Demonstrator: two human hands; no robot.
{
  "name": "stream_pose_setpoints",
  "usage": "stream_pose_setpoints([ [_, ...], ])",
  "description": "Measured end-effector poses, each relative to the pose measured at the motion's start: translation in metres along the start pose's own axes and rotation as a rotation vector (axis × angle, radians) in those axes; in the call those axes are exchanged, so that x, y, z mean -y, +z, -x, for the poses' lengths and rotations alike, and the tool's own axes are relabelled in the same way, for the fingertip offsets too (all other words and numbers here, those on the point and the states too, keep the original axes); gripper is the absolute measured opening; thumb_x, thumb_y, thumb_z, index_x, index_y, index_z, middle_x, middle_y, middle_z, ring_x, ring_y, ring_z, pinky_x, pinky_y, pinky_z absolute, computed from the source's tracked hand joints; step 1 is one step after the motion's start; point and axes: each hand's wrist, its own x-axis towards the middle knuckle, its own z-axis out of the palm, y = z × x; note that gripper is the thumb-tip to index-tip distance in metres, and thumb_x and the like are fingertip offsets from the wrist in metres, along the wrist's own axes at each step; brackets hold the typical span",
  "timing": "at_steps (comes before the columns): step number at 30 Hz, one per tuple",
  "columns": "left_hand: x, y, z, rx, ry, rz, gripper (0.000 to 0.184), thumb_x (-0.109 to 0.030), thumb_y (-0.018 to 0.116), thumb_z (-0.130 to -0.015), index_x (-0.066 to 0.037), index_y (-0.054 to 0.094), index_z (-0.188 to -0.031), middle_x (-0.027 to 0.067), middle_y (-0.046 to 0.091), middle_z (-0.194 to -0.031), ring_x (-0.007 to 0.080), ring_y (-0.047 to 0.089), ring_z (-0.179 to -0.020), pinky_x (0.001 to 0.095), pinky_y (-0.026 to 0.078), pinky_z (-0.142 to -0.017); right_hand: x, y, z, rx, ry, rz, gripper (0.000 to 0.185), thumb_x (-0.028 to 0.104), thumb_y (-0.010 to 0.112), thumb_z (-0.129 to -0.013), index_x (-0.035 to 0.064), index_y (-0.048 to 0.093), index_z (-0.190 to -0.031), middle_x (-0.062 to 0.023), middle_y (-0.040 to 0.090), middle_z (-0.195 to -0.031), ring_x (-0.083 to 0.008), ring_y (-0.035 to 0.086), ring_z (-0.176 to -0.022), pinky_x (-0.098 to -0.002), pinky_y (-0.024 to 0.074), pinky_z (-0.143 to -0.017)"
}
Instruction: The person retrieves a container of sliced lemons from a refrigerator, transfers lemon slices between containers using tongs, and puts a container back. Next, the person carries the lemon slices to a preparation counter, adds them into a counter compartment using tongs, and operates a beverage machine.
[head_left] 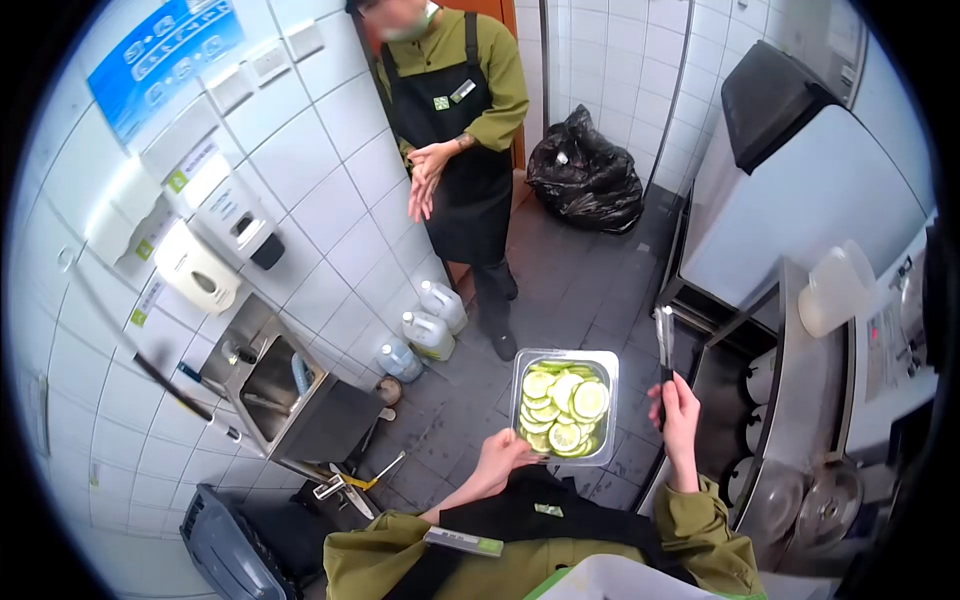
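My left hand [504,458] grips the near left corner of a clear plastic container [607,440], held in front of my apron. Pale green slices with dark green rims [565,408], looking like lime or lemon, lie layered inside it. To the right of the container, my right hand [679,411] is closed around the black handle of slim metal tongs [666,338]. Their silver end points up and away from me, apart from the slices.
Ahead stands a co-worker [460,120] with hands together. Jugs [428,335] line the left wall by a small sink [275,385]. A black rubbish bag [585,175] lies at the back. On the right are a large white machine [800,200] and a metal counter; a grey bin [225,545] is lower left.
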Motion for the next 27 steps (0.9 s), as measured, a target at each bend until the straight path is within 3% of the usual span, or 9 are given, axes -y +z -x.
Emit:
stream_pose_setpoints([
  [5, -0.047, 0.025, -0.138, 0.020, -0.003, 0.067, 0.013, 0.000, 0.049, -0.078, -0.003, 0.041, -0.068, 0.0085, 0.053, -0.074, 0.0199, 0.061, -0.071, 0.0306, 0.052, -0.065, -0.003, 0.039, -0.108, 0.000, 0.026, -0.010, 0.041, 0.019, 0.049, -0.086, -0.0056, 0.041, -0.118, -0.0062, 0.059, -0.079, -0.0052, 0.047, -0.051, -0.0168, 0.0352, -0.042],
  [7, -0.082, 0.041, -0.184, 0.058, -0.060, -0.007, 0.005, -0.002, 0.048, -0.080, -0.001, 0.044, -0.077, 0.0126, 0.057, -0.084, 0.0228, 0.060, -0.080, 0.0323, 0.051, -0.071, 0.012, 0.035, -0.145, -0.035, 0.044, -0.040, 0.040, 0.017, 0.050, -0.085, -0.0056, 0.042, -0.117, -0.0065, 0.059, -0.079, -0.0053, 0.047, -0.052, -0.0171, 0.0356, -0.043],
  [11, -0.150, 0.077, -0.276, 0.120, -0.087, -0.071, 0.002, -0.001, 0.047, -0.078, 0.000, 0.044, -0.079, 0.0148, 0.059, -0.087, 0.0246, 0.061, -0.080, 0.0310, 0.049, -0.073, 0.025, 0.015, -0.206, -0.287, -0.037, 0.093, 0.037, 0.017, 0.049, -0.086, -0.0023, 0.043, -0.117, -0.0062, 0.058, -0.080, -0.0046, 0.047, -0.051, -0.0163, 0.0339, -0.041],
  [17, -0.201, 0.129, -0.393, 0.133, -0.036, 0.005, 0.008, -0.001, 0.048, -0.078, -0.003, 0.043, -0.073, 0.0141, 0.059, -0.082, 0.0241, 0.062, -0.076, 0.0284, 0.051, -0.067, -0.015, -0.023, -0.284, -0.461, 0.129, 0.030, 0.040, 0.018, 0.053, -0.084, -0.0057, 0.044, -0.115, -0.0060, 0.058, -0.077, -0.0051, 0.046, -0.049, -0.0162, 0.0328, -0.040],
  [21, -0.217, 0.174, -0.466, 0.093, -0.021, 0.061, 0.012, -0.001, 0.049, -0.078, -0.005, 0.041, -0.070, 0.0135, 0.059, -0.080, 0.0238, 0.062, -0.075, 0.0289, 0.051, -0.066, -0.034, -0.057, -0.380, -0.371, 0.187, 0.080, 0.038, 0.018, 0.052, -0.085, -0.0039, 0.045, -0.116, -0.0060, 0.059, -0.080, -0.0053, 0.047, -0.051, -0.0162, 0.0342, -0.042],
  [27, -0.259, 0.204, -0.547, -0.011, -0.002, 0.097, 0.010, -0.001, 0.049, -0.078, -0.004, 0.043, -0.071, 0.0100, 0.058, -0.078, 0.0220, 0.061, -0.073, 0.0308, 0.050, -0.071, -0.001, -0.064, -0.571, -0.122, 0.082, 0.116, 0.039, 0.016, 0.052, -0.084, -0.0018, 0.045, -0.118, -0.0050, 0.059, -0.080, -0.0045, 0.047, -0.053, -0.0167, 0.0350, -0.045],
])
